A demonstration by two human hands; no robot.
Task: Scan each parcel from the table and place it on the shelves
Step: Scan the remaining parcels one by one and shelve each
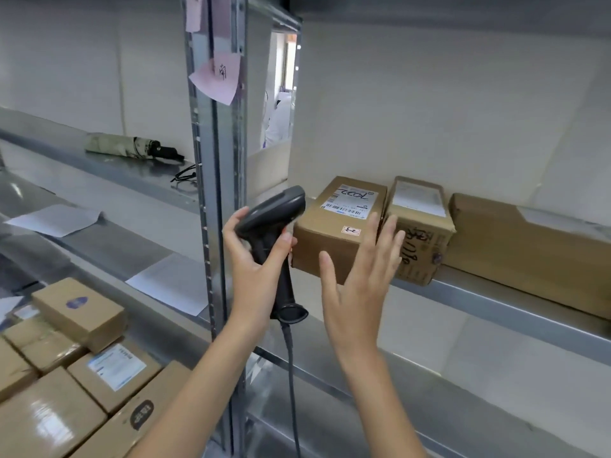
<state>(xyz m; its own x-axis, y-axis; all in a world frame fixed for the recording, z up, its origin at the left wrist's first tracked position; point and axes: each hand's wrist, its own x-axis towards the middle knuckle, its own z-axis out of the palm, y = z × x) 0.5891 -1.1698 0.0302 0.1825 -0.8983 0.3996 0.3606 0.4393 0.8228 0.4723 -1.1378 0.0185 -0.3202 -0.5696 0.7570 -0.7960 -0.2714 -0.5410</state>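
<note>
My left hand (256, 256) grips the handle of a black corded barcode scanner (276, 219), its head pointing at a brown cardboard parcel (334, 233) with a white label, which sits on the metal shelf (496, 302). My right hand (360, 279) is open with fingers spread, its fingertips against the parcel's front right corner. A second, smaller parcel (420, 233) stands right beside it, and a long flat box (529, 249) lies further right on the same shelf.
A metal upright post (218, 160) with pink paper notes divides the shelving. Several brown parcels (82, 375) are stacked at the lower left. On the left shelves lie a folded umbrella (129, 147) and white paper sheets (56, 219).
</note>
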